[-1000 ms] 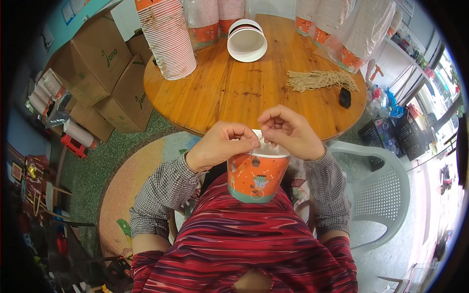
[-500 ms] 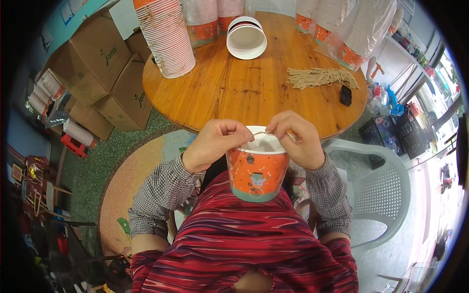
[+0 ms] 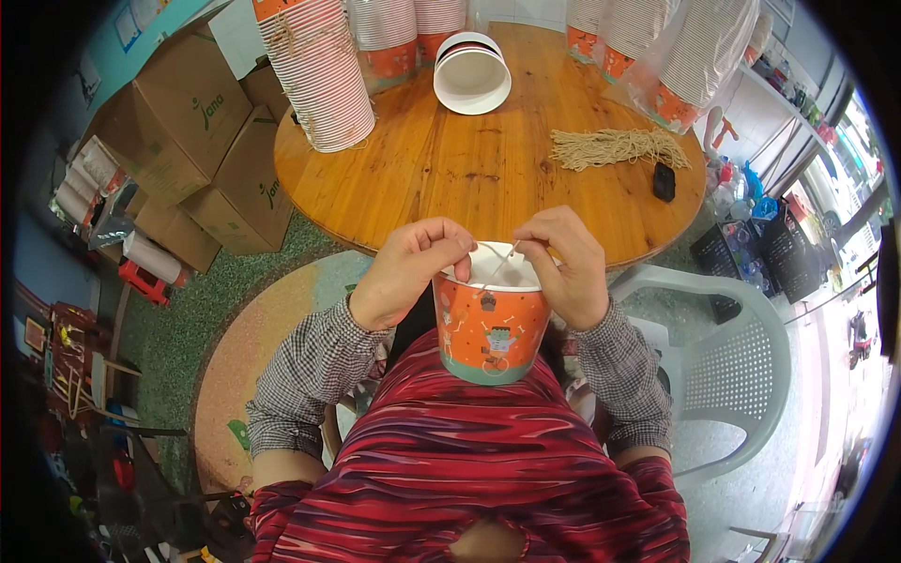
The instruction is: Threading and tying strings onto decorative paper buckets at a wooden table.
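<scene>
Now, far left, the stack [image 3: 324, 89] trails cord and looks finished; left hand [image 3: 399, 277] curls at the rim, its grip on anything hard to tell; the bucket [image 3: 495, 338] sits at the lap, its strand [image 3: 502, 266] apparently unfastened, right hand [image 3: 568, 267] pinching that; beyond, the bundle [image 3: 619, 151] lies unused.

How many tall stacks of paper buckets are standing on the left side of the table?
I see 3: the nearest stack by the left edge of the table, then the middle stack and the right stack behind it. More could be hidden.
</scene>
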The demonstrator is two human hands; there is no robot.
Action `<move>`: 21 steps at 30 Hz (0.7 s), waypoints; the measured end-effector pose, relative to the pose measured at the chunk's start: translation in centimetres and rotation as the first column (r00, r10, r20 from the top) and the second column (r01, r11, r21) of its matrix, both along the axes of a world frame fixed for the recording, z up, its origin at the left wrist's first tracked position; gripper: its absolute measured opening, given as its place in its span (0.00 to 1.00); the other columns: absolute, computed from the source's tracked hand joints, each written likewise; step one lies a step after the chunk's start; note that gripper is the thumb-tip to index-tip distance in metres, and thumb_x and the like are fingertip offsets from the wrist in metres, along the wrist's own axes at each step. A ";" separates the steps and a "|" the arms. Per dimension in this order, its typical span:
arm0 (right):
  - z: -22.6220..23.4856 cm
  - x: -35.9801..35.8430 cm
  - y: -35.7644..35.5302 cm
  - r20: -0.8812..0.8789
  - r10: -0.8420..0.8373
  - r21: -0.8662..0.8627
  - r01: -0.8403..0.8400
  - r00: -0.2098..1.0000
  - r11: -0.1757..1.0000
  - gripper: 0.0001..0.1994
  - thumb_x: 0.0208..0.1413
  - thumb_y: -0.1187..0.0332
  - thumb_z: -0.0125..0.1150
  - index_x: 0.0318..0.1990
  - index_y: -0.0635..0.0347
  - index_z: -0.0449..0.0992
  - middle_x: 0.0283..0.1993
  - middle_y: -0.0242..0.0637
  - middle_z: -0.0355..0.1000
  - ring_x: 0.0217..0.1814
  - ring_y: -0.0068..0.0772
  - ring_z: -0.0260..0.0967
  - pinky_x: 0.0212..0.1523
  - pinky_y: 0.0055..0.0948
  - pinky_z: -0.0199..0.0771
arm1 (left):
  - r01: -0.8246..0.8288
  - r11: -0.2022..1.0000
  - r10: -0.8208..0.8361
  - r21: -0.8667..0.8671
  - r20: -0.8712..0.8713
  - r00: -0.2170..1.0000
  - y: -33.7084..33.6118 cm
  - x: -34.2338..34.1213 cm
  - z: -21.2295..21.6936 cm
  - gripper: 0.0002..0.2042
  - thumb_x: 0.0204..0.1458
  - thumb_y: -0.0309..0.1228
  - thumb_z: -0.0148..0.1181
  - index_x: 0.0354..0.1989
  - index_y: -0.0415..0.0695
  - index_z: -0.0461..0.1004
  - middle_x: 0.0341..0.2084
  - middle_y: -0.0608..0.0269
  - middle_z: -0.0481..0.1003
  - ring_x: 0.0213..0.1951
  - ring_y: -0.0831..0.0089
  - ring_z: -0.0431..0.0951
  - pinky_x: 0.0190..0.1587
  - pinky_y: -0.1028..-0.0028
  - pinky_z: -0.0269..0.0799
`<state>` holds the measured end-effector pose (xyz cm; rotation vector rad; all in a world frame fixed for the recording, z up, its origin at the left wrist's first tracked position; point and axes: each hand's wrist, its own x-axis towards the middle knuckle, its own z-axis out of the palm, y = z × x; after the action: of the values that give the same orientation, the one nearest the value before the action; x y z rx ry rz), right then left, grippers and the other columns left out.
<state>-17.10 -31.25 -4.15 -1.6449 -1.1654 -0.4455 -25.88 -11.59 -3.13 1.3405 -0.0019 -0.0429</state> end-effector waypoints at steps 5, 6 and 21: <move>0.3 -0.4 0.5 -0.340 0.182 0.069 -0.168 0.923 0.983 0.06 0.50 0.82 0.58 0.36 0.68 0.74 0.36 0.39 0.70 0.34 0.27 0.70 0.31 0.21 0.71 | -0.021 1.000 0.021 0.001 -0.003 1.000 0.1 0.4 -0.3 0.06 0.58 0.27 0.53 0.33 0.37 0.71 0.22 0.68 0.71 0.26 0.81 0.70 0.35 0.79 0.68; 0.3 -0.4 0.7 -0.339 0.182 0.068 -0.169 0.923 0.983 0.06 0.50 0.82 0.58 0.36 0.68 0.74 0.36 0.39 0.70 0.34 0.27 0.70 0.31 0.21 0.71 | -0.022 0.999 0.022 0.034 -0.004 1.000 0.1 0.4 -0.3 0.06 0.58 0.27 0.54 0.34 0.37 0.72 0.21 0.68 0.70 0.26 0.81 0.70 0.35 0.80 0.68; 0.1 2.0 1.3 -0.572 0.183 0.074 -0.172 0.800 0.982 0.07 0.50 0.79 0.58 0.38 0.68 0.76 0.38 0.37 0.73 0.39 0.24 0.69 0.40 0.20 0.68 | -0.005 0.985 0.004 0.172 0.006 1.000 -0.4 0.3 0.4 0.06 0.56 0.27 0.56 0.35 0.36 0.74 0.21 0.72 0.70 0.24 0.86 0.67 0.29 0.85 0.64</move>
<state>-15.11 -29.92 -4.02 -1.4839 -0.8317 0.1694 -25.63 -11.95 -2.76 1.5137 0.0007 -0.0361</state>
